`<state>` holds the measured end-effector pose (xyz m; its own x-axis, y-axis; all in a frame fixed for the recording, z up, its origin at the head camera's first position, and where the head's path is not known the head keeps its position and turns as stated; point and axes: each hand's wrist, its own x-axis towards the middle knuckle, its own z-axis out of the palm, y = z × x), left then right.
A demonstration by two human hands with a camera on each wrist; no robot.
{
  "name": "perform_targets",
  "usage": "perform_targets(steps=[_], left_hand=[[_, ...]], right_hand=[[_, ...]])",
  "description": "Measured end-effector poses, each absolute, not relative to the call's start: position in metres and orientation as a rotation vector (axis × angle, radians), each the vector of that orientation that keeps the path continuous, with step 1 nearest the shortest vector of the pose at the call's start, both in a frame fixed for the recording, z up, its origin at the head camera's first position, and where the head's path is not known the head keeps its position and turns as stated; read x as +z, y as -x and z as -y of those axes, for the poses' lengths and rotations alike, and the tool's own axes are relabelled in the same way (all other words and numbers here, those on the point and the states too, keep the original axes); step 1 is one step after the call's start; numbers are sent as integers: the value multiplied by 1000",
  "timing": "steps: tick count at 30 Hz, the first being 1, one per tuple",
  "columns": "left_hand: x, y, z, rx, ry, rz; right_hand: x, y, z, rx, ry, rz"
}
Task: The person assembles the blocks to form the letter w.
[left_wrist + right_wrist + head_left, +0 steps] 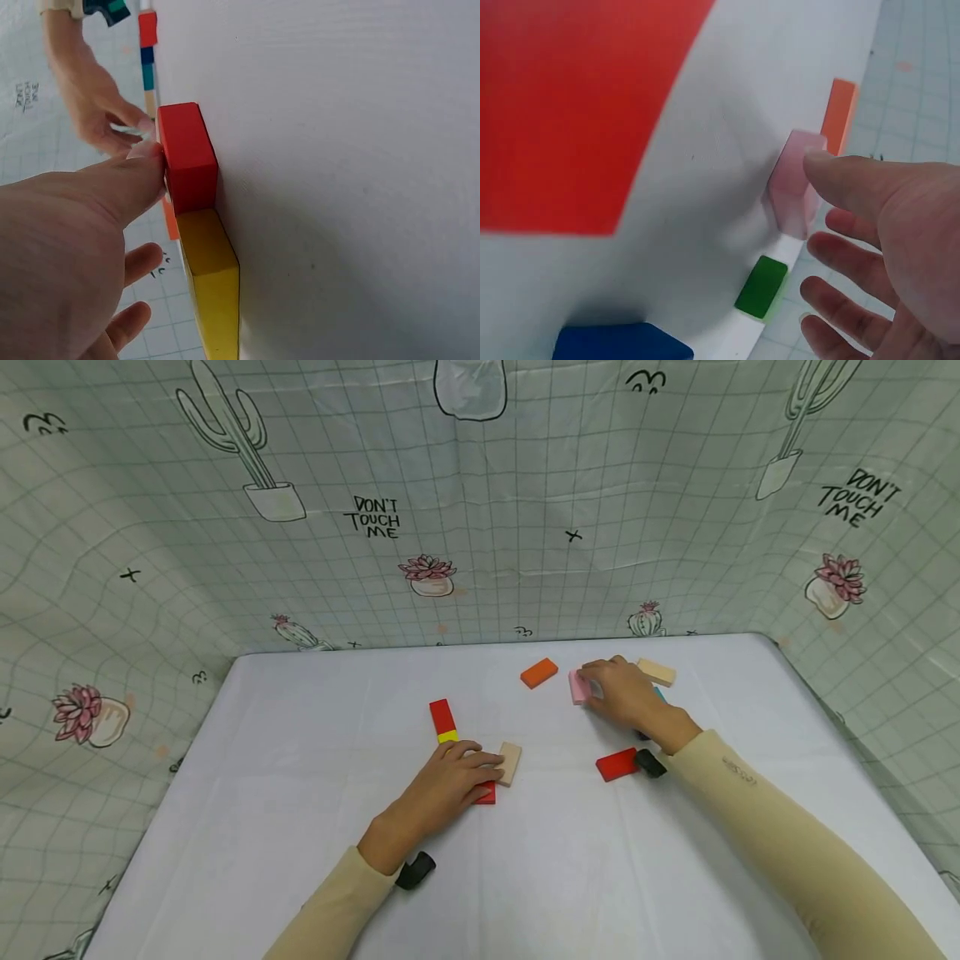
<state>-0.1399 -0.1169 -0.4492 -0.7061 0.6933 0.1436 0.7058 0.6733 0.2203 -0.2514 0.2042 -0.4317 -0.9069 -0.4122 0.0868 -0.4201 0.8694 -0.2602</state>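
My left hand lies over a row of flat blocks, fingers fairly straight and reaching to a plain wooden block. In the left wrist view its thumb touches the side of a red block, which abuts a yellow block. Another red block extends from the far end of the row. My right hand pinches a pink block near the table's back edge, thumb against its side; the other fingers are partly hidden behind it.
An orange block lies left of the pink one. Around the right hand are a second wooden block, a green block, a blue block and a red block. A patterned cloth hangs behind the white table.
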Motion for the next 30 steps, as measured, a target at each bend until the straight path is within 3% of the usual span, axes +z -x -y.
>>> perform_targets(steps=[9, 30], left_hand=[[-449, 141, 116, -417, 1193, 2840], [-451, 145, 120, -423, 1224, 2834]], right_hand=[[-438, 254, -204, 444, -658, 3036], [-438, 219, -154, 354, -818, 3009]])
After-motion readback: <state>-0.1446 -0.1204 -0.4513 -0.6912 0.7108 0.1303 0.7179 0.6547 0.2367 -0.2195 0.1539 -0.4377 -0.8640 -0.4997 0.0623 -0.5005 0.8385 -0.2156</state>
